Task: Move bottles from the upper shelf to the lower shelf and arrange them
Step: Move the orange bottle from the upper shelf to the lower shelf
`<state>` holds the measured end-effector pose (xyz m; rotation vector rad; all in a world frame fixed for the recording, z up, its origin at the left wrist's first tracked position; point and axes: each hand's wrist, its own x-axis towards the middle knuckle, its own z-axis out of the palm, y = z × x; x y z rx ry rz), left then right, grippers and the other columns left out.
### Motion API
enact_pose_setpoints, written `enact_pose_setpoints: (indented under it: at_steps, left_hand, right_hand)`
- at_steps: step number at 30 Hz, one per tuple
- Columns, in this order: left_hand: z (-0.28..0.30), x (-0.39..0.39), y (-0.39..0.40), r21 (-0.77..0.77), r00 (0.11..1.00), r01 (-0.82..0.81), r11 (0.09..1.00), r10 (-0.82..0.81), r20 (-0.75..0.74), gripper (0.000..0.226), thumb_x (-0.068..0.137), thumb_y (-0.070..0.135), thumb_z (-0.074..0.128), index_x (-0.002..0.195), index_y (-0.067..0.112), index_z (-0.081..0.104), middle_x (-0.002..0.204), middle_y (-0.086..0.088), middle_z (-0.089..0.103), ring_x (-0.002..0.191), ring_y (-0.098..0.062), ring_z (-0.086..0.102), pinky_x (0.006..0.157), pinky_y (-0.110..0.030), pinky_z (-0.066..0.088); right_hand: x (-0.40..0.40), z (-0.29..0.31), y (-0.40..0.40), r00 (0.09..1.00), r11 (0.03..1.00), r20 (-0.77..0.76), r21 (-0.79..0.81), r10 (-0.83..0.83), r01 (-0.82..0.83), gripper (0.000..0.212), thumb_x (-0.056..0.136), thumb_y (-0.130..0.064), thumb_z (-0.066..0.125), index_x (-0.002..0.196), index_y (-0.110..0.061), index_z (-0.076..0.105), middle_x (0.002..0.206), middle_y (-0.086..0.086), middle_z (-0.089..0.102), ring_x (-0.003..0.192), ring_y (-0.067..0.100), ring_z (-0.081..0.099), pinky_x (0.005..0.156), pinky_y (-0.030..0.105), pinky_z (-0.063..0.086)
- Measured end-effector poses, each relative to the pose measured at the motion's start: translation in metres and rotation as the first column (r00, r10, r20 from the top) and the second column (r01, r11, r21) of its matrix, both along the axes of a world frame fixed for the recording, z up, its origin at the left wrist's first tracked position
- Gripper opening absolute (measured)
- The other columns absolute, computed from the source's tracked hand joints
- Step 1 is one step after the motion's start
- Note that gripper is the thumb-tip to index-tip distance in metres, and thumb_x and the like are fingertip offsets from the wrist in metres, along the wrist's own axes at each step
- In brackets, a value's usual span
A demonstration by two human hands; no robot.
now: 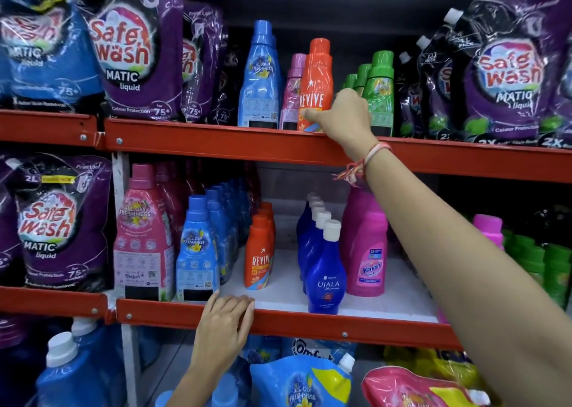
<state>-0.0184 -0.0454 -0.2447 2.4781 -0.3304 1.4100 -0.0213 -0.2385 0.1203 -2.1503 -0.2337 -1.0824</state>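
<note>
Wrapped around the tall orange plastic Revive bottle [315, 85] on the red metal upper shelf [216, 139], the right hand [348, 117] grips its lower part — thumb across the label. Her left hand [224, 320] rests flat — holding nothing — on the lower shelf's edge [309, 324].

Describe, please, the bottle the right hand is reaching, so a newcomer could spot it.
Look along the upper red shelf to its middle, where the right hand meets a bottle. It is the orange Revive bottle, standing between a pink bottle and green bottles.
</note>
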Motion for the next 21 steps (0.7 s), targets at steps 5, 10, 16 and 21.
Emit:
enact_pose_setpoints:
  at_steps: [5, 10, 16, 21]
  left_hand:
    - [0.001, -0.001, 0.0, 0.002, 1.0, -0.004, 1.0, 0.004, -0.001, 0.048, 0.1, 0.042, 0.03, 0.093, 0.022, 0.073, 0.085, 0.014, 0.07, 0.081, -0.006, 0.061, 0.104, -0.035, 0.034]
    - [0.001, -0.001, 0.001, 0.0, 1.0, -0.002, 1.0, 0.002, -0.006, 0.049, 0.101, 0.044, 0.029, 0.094, 0.024, 0.073, 0.086, 0.015, 0.069, 0.082, -0.005, 0.061, 0.105, -0.034, 0.033]
    - [-0.002, 0.002, 0.002, -0.014, 1.0, 0.001, 1.0, -0.001, -0.004, 0.056, 0.102, 0.046, 0.022, 0.09, 0.022, 0.071, 0.085, 0.013, 0.068, 0.08, -0.007, 0.062, 0.106, -0.035, 0.033]
    - [-0.001, 0.001, 0.001, -0.008, 1.0, -0.006, 1.0, 0.006, 0.018, 0.055, 0.103, 0.045, 0.023, 0.089, 0.02, 0.071, 0.083, 0.011, 0.068, 0.078, -0.009, 0.061, 0.104, -0.037, 0.035]
  right_hand:
    - [0.008, -0.001, -0.001, 0.999, 0.995, -0.016, 0.097, 0.041, -0.039, 0.052, 0.072, -0.047, 0.078, 0.104, -0.008, 0.067, 0.107, 0.009, 0.072, 0.1, 0.026, 0.067, 0.073, 0.031, 0.045]
    - [-0.004, -0.001, -0.005, 0.989, 0.949, 0.098, 0.285, 0.11, -0.133, 0.043, 0.07, -0.043, 0.082, 0.096, -0.011, 0.071, 0.099, 0.006, 0.075, 0.09, 0.021, 0.072, 0.079, 0.037, 0.057]
    - [-0.038, -0.009, -0.016, 0.943, 0.868, 0.22, 0.38, 0.251, -0.32, 0.032, 0.064, -0.038, 0.086, 0.084, -0.019, 0.069, 0.092, 0.004, 0.077, 0.082, 0.018, 0.075, 0.076, 0.046, 0.062]
    - [-0.063, -0.052, -0.02, 0.903, 0.801, 0.171, 0.419, 0.393, -0.428, 0.038, 0.053, -0.043, 0.087, 0.079, -0.022, 0.069, 0.089, 0.002, 0.078, 0.084, 0.019, 0.076, 0.079, 0.049, 0.061]
